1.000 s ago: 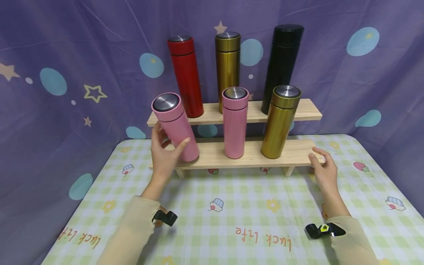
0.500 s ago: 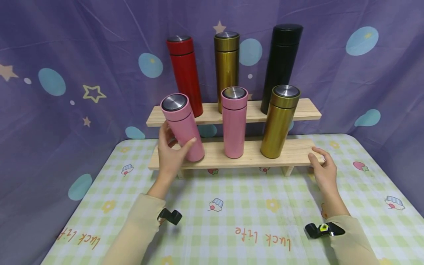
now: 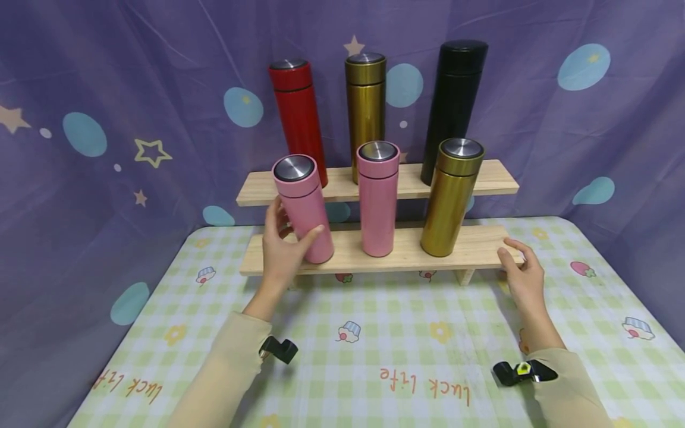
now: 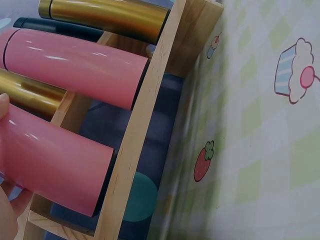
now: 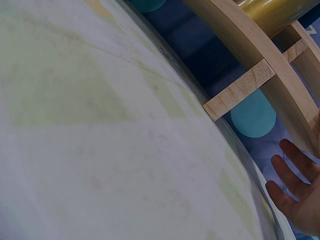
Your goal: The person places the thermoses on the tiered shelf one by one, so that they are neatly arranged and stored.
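In the head view my left hand [image 3: 283, 249] holds a pink thermos bottle [image 3: 306, 214] with a steel-topped lid, thumb in front and fingers behind. The left wrist view has this bottle's base [image 4: 95, 185] at the shelf board, seemingly resting on it. A second pink thermos [image 3: 378, 208] stands just right of it, apart, and a gold thermos [image 3: 451, 205] further right on the same lower board. My right hand [image 3: 525, 276] grips the right end of the wooden two-tier shelf [image 3: 489, 246] between thumb and index finger. Its other fingers [image 5: 290, 175] hang free below the board.
On the upper board [image 3: 407, 181] stand a red thermos [image 3: 299, 119], a gold thermos [image 3: 367, 113] and a tall black thermos [image 3: 455, 113]. A green checked tablecloth [image 3: 396, 339] lies under the shelf. Behind it hangs a purple curtain [image 3: 176, 83].
My left hand has shifted the pink thermos rightward along the lower board, closer to the second pink one, and it leans less. My right hand has stayed at the shelf's end.
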`<state>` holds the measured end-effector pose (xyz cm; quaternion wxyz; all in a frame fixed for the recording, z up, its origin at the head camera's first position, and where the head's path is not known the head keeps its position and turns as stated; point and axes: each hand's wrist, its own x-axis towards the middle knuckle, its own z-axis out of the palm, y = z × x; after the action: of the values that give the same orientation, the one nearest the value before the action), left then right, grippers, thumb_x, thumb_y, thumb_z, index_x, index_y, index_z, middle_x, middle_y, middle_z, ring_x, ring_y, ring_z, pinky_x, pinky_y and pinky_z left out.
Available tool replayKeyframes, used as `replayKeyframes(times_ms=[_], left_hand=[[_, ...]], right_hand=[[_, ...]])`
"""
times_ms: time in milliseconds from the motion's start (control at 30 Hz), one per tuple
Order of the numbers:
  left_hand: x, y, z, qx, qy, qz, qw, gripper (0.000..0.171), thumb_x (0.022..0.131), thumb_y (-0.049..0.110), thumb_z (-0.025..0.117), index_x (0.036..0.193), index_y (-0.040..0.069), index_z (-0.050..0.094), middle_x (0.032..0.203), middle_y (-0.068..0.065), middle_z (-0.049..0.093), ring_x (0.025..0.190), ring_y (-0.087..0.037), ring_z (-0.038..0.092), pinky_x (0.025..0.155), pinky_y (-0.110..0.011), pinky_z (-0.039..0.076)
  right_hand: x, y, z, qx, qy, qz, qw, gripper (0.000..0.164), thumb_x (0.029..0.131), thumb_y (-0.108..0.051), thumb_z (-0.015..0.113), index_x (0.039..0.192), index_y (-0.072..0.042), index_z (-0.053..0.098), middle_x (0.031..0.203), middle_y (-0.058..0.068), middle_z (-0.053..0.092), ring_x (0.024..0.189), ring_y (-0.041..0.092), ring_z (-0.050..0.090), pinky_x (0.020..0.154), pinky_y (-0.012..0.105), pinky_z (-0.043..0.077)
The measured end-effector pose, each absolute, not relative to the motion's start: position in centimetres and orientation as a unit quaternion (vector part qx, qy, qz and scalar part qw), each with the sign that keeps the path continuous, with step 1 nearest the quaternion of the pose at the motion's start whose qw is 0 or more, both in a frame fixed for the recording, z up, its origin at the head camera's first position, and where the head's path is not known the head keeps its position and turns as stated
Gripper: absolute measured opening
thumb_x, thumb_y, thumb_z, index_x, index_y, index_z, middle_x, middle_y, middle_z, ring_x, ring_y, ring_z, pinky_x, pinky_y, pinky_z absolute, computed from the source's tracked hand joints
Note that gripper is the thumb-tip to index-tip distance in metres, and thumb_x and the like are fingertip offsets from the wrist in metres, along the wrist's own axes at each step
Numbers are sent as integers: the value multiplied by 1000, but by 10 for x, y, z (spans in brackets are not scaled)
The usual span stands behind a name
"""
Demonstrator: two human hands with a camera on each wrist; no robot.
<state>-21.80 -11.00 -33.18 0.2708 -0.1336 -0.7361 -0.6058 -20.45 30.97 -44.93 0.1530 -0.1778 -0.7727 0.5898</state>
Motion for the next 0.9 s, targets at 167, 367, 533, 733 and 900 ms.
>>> replayKeyframes(times_ms=[167, 367, 533, 733, 900], left_hand=[[-219, -109, -332, -128, -734, -610, 269, 83, 79, 3, 81, 148, -1, 36, 133, -27, 52, 116, -37, 52, 94, -45, 43], [-220, -108, -331, -120, -740, -611, 256, 83, 81, 6, 81, 150, 2, 34, 136, -24, 51, 117, -35, 51, 95, -46, 42], [-222, -109, -330, -118, -744, -611, 244, 83, 83, 8, 79, 151, 4, 33, 138, -22, 50, 118, -34, 50, 95, -46, 42], [-225, -111, -331, -116, -750, -607, 237, 85, 83, 7, 80, 152, 4, 31, 138, -22, 51, 117, -34, 50, 93, -44, 42], [-226, -111, -332, -122, -752, -603, 237, 86, 83, 8, 80, 153, 6, 31, 138, -22, 50, 116, -32, 50, 92, -42, 42]], right_hand=[[-205, 310, -449, -182, -775, 586, 151, 54, 97, -49, 57, 144, -25, 50, 94, 0, 47, 76, 10, 51, 65, 19, 46], [-204, 310, -449, -176, -780, 583, 145, 57, 97, -50, 55, 146, -23, 47, 100, 0, 45, 78, 12, 50, 67, 20, 47], [-204, 311, -450, -173, -781, 581, 146, 57, 98, -50, 55, 147, -22, 47, 101, 0, 45, 79, 11, 51, 67, 19, 46], [-204, 310, -449, -176, -781, 581, 147, 55, 97, -51, 56, 145, -24, 49, 95, 1, 47, 78, 11, 53, 64, 20, 45], [-204, 308, -449, -185, -768, 592, 159, 52, 97, -48, 58, 142, -24, 52, 93, 0, 50, 78, 9, 55, 65, 17, 47]])
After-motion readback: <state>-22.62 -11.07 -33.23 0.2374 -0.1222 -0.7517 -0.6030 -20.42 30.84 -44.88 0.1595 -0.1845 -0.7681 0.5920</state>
